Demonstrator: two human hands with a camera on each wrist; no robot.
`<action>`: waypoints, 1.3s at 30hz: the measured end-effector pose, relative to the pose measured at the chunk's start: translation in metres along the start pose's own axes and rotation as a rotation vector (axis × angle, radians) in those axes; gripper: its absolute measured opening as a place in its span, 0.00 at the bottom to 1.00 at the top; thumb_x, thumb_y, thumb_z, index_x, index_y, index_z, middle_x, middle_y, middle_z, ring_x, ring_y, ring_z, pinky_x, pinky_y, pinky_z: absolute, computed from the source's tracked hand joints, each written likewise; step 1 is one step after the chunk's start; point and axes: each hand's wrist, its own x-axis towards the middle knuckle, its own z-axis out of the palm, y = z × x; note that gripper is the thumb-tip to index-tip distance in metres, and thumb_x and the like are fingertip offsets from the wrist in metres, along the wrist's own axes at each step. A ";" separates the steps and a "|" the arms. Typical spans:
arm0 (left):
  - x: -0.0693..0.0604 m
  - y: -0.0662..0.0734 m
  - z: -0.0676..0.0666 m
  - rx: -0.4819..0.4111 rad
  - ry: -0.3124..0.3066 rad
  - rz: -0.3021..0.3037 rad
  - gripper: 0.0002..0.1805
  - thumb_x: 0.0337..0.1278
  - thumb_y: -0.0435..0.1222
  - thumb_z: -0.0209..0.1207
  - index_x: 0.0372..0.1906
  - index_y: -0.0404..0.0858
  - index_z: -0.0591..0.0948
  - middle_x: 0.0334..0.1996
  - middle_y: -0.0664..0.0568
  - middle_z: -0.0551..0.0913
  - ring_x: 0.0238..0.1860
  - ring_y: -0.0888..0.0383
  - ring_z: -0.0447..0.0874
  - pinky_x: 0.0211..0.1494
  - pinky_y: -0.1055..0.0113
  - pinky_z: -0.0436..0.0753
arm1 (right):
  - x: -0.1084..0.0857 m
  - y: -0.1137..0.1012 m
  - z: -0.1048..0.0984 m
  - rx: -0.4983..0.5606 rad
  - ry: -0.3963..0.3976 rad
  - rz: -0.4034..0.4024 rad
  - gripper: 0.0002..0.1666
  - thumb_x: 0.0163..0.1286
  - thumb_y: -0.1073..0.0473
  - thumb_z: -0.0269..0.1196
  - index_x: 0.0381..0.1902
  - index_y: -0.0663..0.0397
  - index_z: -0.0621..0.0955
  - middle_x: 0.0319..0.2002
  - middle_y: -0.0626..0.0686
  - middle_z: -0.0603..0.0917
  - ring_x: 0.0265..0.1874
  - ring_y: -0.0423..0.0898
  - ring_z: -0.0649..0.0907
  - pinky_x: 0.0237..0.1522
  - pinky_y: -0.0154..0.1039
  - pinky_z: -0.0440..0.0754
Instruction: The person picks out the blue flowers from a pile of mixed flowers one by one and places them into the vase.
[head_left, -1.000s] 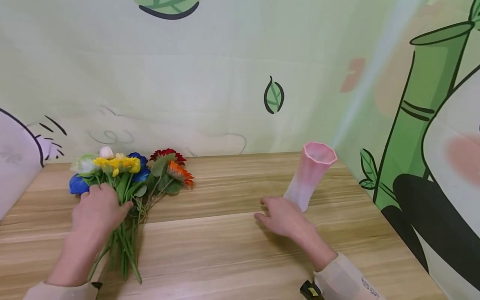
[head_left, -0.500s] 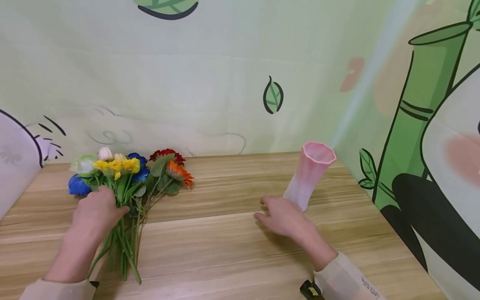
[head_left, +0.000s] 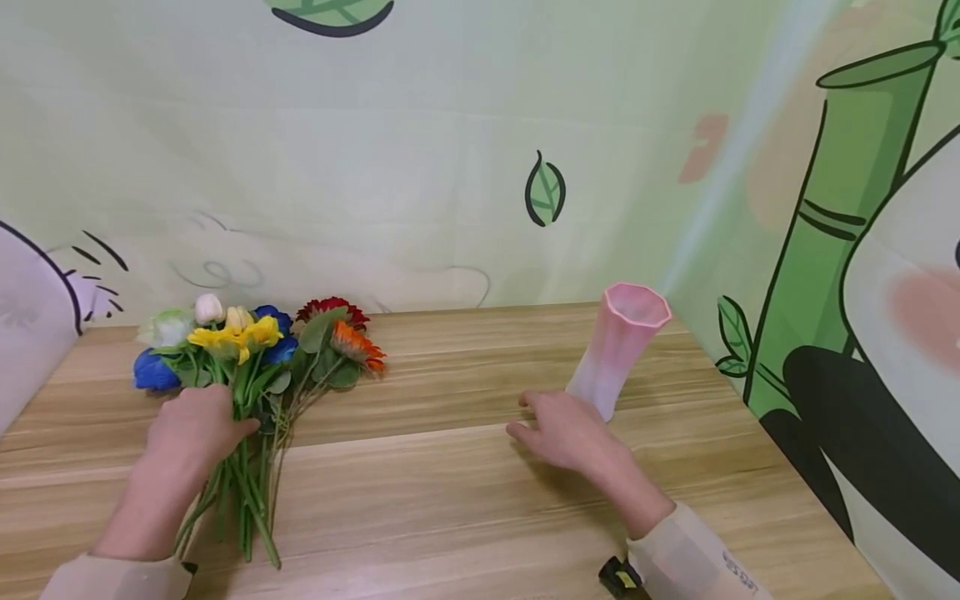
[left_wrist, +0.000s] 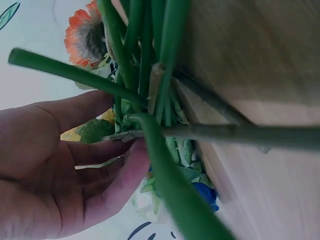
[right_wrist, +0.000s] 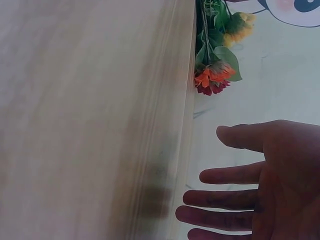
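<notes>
A bunch of artificial flowers (head_left: 232,337) lies on the left of the table, with white, yellow and blue heads and green stems (head_left: 247,492). My left hand (head_left: 193,423) is over the stems below the heads; in the left wrist view its thumb and fingers (left_wrist: 127,172) close in on the stems, though some contact is hidden. A pink-to-white fluted vase (head_left: 618,350) stands on the right. Just left of its base is my right hand (head_left: 564,429), low over the table, holding nothing. Its fingers (right_wrist: 220,199) are extended and spread in the right wrist view.
A red flower (head_left: 333,310) and an orange flower (head_left: 356,346) lie to the right of the bunch, their stems running beside it. The wooden table (head_left: 420,500) ends at a printed cloth backdrop (head_left: 420,192) behind and to the right.
My left hand has shifted slightly toward me along the stems, and the yellow flower heads have tilted a little. The right hand and the vase have stayed in place.
</notes>
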 end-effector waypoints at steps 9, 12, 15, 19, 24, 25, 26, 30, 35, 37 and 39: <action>-0.001 0.002 0.003 -0.022 0.001 0.002 0.17 0.67 0.38 0.64 0.35 0.24 0.80 0.24 0.41 0.77 0.26 0.44 0.76 0.25 0.53 0.76 | -0.001 0.000 -0.001 0.002 0.008 -0.017 0.25 0.72 0.46 0.66 0.56 0.61 0.83 0.50 0.59 0.88 0.50 0.55 0.86 0.50 0.53 0.84; 0.000 0.002 0.002 -0.032 0.020 0.009 0.14 0.66 0.35 0.63 0.31 0.26 0.79 0.24 0.40 0.77 0.26 0.43 0.77 0.25 0.51 0.77 | -0.001 0.001 0.000 -0.002 0.015 -0.023 0.25 0.72 0.46 0.67 0.55 0.60 0.84 0.50 0.59 0.88 0.49 0.55 0.86 0.49 0.53 0.84; -0.001 0.002 0.000 -0.037 0.044 0.017 0.12 0.64 0.33 0.61 0.25 0.31 0.77 0.22 0.40 0.77 0.25 0.43 0.76 0.25 0.52 0.77 | -0.001 0.002 0.000 -0.003 0.020 -0.023 0.25 0.71 0.46 0.67 0.55 0.60 0.84 0.49 0.58 0.88 0.49 0.55 0.86 0.50 0.53 0.84; -0.002 0.002 -0.001 -0.040 0.060 0.027 0.13 0.63 0.30 0.59 0.22 0.35 0.74 0.21 0.42 0.75 0.24 0.45 0.74 0.24 0.54 0.75 | -0.001 0.002 0.001 -0.003 0.020 -0.021 0.25 0.71 0.46 0.67 0.55 0.60 0.84 0.49 0.58 0.88 0.49 0.55 0.87 0.50 0.53 0.84; -0.004 0.001 -0.004 -0.035 0.080 0.053 0.14 0.62 0.29 0.57 0.20 0.36 0.73 0.21 0.42 0.75 0.23 0.44 0.76 0.24 0.51 0.76 | -0.001 0.002 0.000 -0.003 0.015 -0.016 0.25 0.71 0.46 0.67 0.55 0.60 0.84 0.49 0.58 0.88 0.49 0.55 0.86 0.50 0.53 0.84; -0.004 0.001 -0.005 -0.029 0.080 0.058 0.14 0.62 0.29 0.57 0.20 0.36 0.73 0.21 0.41 0.76 0.24 0.43 0.76 0.24 0.50 0.76 | -0.001 0.002 0.000 -0.003 0.014 -0.015 0.25 0.72 0.46 0.67 0.55 0.60 0.84 0.49 0.58 0.88 0.49 0.55 0.86 0.50 0.53 0.84; -0.004 0.001 -0.005 -0.024 0.079 0.060 0.14 0.62 0.30 0.57 0.20 0.36 0.73 0.21 0.41 0.76 0.24 0.43 0.77 0.24 0.49 0.77 | -0.001 0.002 0.000 -0.003 0.013 -0.014 0.25 0.72 0.46 0.67 0.55 0.60 0.84 0.49 0.58 0.88 0.49 0.55 0.87 0.50 0.53 0.84; -0.005 0.000 -0.007 -0.012 0.086 0.071 0.14 0.62 0.30 0.57 0.20 0.37 0.73 0.21 0.42 0.76 0.24 0.43 0.77 0.25 0.48 0.77 | -0.001 0.002 -0.001 -0.003 0.013 -0.014 0.25 0.71 0.46 0.67 0.55 0.60 0.84 0.49 0.58 0.88 0.48 0.54 0.87 0.49 0.53 0.84; -0.006 0.000 -0.009 -0.019 0.106 0.076 0.15 0.63 0.31 0.55 0.19 0.38 0.72 0.20 0.44 0.74 0.23 0.45 0.75 0.23 0.51 0.75 | -0.002 0.002 -0.001 -0.003 0.011 -0.021 0.25 0.71 0.47 0.67 0.55 0.60 0.84 0.49 0.58 0.88 0.48 0.55 0.87 0.50 0.53 0.84; -0.007 0.001 -0.011 -0.019 0.111 0.073 0.16 0.65 0.31 0.56 0.20 0.37 0.73 0.20 0.43 0.74 0.23 0.44 0.75 0.23 0.51 0.76 | -0.003 0.002 -0.001 -0.006 0.008 -0.025 0.24 0.71 0.47 0.68 0.54 0.60 0.84 0.48 0.58 0.88 0.47 0.54 0.87 0.49 0.52 0.84; -0.009 0.002 -0.014 -0.032 0.118 0.069 0.16 0.67 0.32 0.56 0.21 0.36 0.73 0.19 0.44 0.73 0.22 0.45 0.75 0.23 0.52 0.75 | -0.003 0.003 -0.001 -0.005 -0.004 -0.025 0.20 0.69 0.48 0.69 0.48 0.58 0.85 0.42 0.55 0.88 0.41 0.52 0.87 0.44 0.50 0.84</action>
